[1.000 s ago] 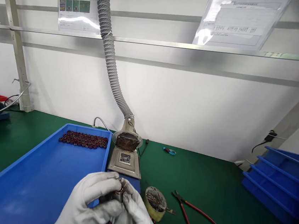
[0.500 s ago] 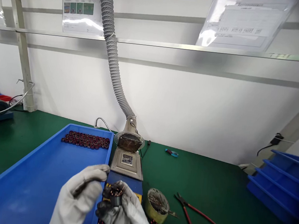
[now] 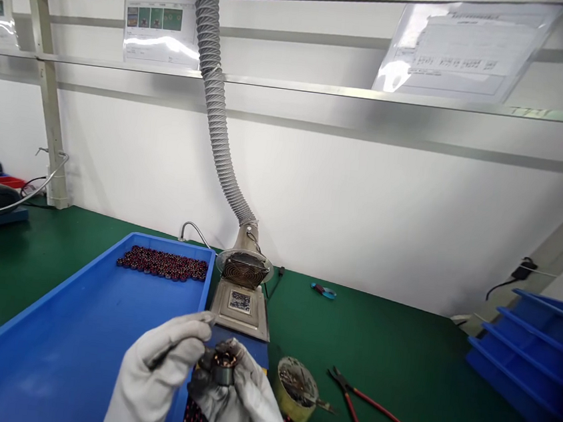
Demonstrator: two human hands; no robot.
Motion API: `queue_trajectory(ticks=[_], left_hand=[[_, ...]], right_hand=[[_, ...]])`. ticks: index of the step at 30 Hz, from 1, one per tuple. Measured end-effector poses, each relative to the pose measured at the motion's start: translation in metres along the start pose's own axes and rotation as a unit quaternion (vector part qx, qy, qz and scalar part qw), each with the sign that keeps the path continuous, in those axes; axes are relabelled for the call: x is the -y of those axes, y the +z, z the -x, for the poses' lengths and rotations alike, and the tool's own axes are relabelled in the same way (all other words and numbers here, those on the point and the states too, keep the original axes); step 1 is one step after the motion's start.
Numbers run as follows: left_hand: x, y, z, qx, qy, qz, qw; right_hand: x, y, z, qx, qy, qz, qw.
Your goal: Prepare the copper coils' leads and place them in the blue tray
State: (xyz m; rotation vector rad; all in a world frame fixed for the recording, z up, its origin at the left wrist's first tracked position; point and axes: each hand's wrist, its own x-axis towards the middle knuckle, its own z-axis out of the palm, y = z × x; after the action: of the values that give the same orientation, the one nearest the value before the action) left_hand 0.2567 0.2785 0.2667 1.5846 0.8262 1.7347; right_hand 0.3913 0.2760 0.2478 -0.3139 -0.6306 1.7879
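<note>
Both of my hands wear white gloves, with dark smudges on the fingers. My right hand (image 3: 255, 393) grips a small wound stator (image 3: 223, 367), a dark ring-shaped part with copper windings showing at its open top. Darkened fingertips press it from the left and pale ones from the right. Just left of it is my left hand (image 3: 162, 363), its fingers closed in a pinch; whatever lies between them is too small to make out. Beyond the hands stands a solder pot (image 3: 240, 303) with a square opening in its metal top.
To the left is a blue tray (image 3: 71, 343) with many small wound parts (image 3: 162, 263) at its far end. An extraction hood (image 3: 245, 261) hangs behind the pot. Rightward lie a tin (image 3: 295, 394), red-handled pliers (image 3: 371, 408), small blue-handled cutters (image 3: 323, 290) and stacked blue trays (image 3: 527, 358).
My left hand has moved slightly right, closer to the stator. The stator is now more upright and a little further right in my right hand. The view has shifted slightly.
</note>
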Motion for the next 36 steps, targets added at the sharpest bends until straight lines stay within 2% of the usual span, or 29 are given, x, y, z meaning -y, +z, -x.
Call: queue_trajectory(ticks=[2, 4, 5, 10, 13, 14, 15, 18, 19, 21, 25, 27, 28, 29, 31, 33, 34, 36], left_hand=[[-0.006, -0.002, -0.003, 0.033, -0.035, -0.011, 0.999], [-0.011, 0.0, -0.005, 0.102, -0.031, -0.032, 0.994], [-0.011, 0.002, -0.006, 0.112, -0.023, -0.033, 0.993], [-0.004, 0.009, 0.0, 0.008, 0.001, 0.037, 0.999], [-0.002, 0.006, 0.001, -0.064, -0.011, 0.099, 0.993], [-0.003, 0.005, -0.001, -0.069, -0.02, 0.095, 0.993], [-0.004, 0.004, -0.002, -0.053, -0.035, 0.072, 0.995], [-0.006, 0.006, -0.005, 0.074, -0.054, -0.005, 0.996], [-0.005, 0.008, -0.004, 0.091, -0.048, -0.003, 0.995], [-0.003, 0.011, 0.0, 0.066, -0.018, 0.029, 0.997], [0.001, 0.006, 0.005, -0.041, 0.022, 0.062, 0.997], [-0.001, 0.001, 0.002, -0.104, 0.014, 0.069, 0.992], [-0.004, -0.001, 0.001, -0.11, 0.001, 0.052, 0.993], [-0.006, -0.001, -0.001, -0.093, -0.021, 0.018, 0.995], [-0.011, 0.002, -0.004, -0.002, -0.06, -0.04, 0.997], [-0.013, 0.007, -0.004, 0.065, -0.053, -0.047, 0.995], [-0.012, 0.01, -0.003, 0.069, -0.035, -0.035, 0.996], [-0.009, 0.01, -0.001, 0.042, 0.002, -0.016, 0.999]], right_hand=[[0.002, 0.001, 0.003, 0.006, 0.005, 0.009, 1.0], [0.003, 0.003, 0.005, 0.006, 0.008, 0.005, 1.0], [0.002, 0.004, 0.006, 0.007, 0.013, -0.001, 1.0], [-0.007, 0.006, 0.001, 0.02, 0.032, -0.032, 0.999], [-0.008, 0.004, -0.002, 0.015, 0.026, -0.015, 0.999], [-0.008, 0.003, -0.002, 0.012, 0.024, -0.006, 1.0], [-0.007, 0.002, -0.003, 0.008, 0.019, 0.003, 1.0], [-0.009, 0.0, -0.003, -0.001, -0.002, 0.011, 1.0], [-0.01, 0.0, -0.003, -0.005, -0.008, 0.005, 1.0], [-0.013, -0.001, -0.004, -0.013, -0.016, -0.011, 1.0], [-0.013, -0.002, -0.004, -0.01, -0.006, -0.024, 1.0], [-0.011, -0.003, -0.003, 0.003, 0.009, -0.022, 1.0], [-0.01, -0.002, -0.002, 0.005, 0.009, -0.019, 1.0], [-0.01, -0.001, -0.001, 0.002, 0.002, -0.016, 1.0], [-0.011, 0.002, 0.001, -0.013, -0.023, -0.018, 0.999], [-0.013, 0.005, 0.002, -0.026, -0.037, -0.022, 0.999], [-0.013, 0.007, 0.003, -0.028, -0.038, -0.024, 0.999], [-0.012, 0.008, 0.003, -0.026, -0.023, -0.023, 0.999]])
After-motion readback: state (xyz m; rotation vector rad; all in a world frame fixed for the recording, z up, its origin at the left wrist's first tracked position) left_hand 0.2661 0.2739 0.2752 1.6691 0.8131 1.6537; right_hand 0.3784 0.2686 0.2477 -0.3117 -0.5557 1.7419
